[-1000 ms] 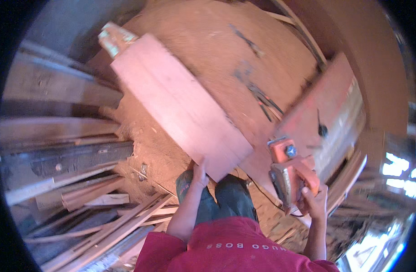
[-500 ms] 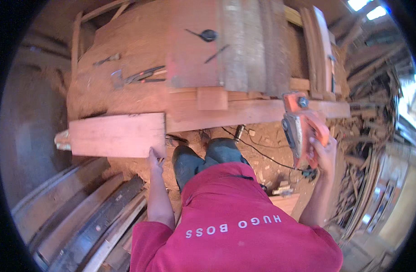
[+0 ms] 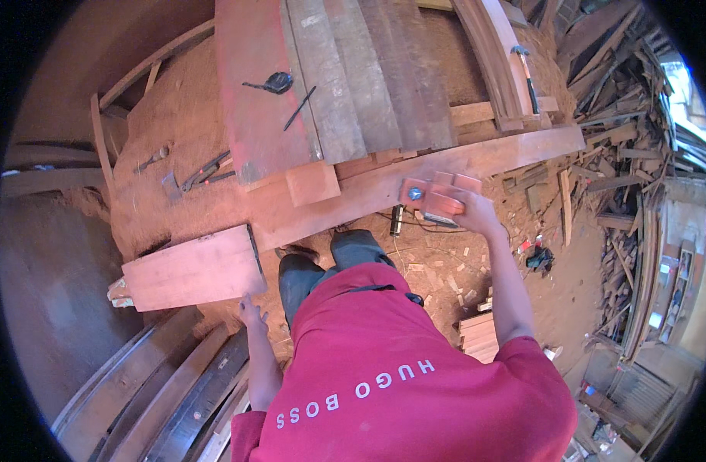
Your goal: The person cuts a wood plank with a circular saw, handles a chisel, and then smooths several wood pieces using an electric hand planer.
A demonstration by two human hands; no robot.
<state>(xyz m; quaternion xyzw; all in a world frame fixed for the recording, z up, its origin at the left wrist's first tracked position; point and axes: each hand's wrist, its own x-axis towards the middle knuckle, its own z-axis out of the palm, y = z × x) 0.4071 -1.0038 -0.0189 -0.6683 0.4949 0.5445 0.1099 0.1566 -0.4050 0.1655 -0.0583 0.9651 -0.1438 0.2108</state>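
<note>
An orange-red electric planer [image 3: 439,202] is gripped by its handle in my right hand [image 3: 474,213]. It is level, over or against the near edge of the long bench plank [image 3: 514,150]; contact cannot be made out. To the left, a wide pale board [image 3: 195,268] sticks out towards me from the front of the bench. My left hand [image 3: 251,311] is by that board's near right corner, fingers apart and holding nothing. A fingertip may be touching the board's edge.
Several wide planks [image 3: 333,77] lie across the bench, with a black tape measure [image 3: 277,82] and a dark pencil-like stick [image 3: 300,108] on them. A hammer [image 3: 527,77] lies at the back right. Stacked boards [image 3: 164,377] stand at lower left; scrap wood [image 3: 626,177] heaps at right.
My right hand has brought the planer leftward and turned it from upright to level. My left hand has loosened from the board's corner. The whole view has turned.
</note>
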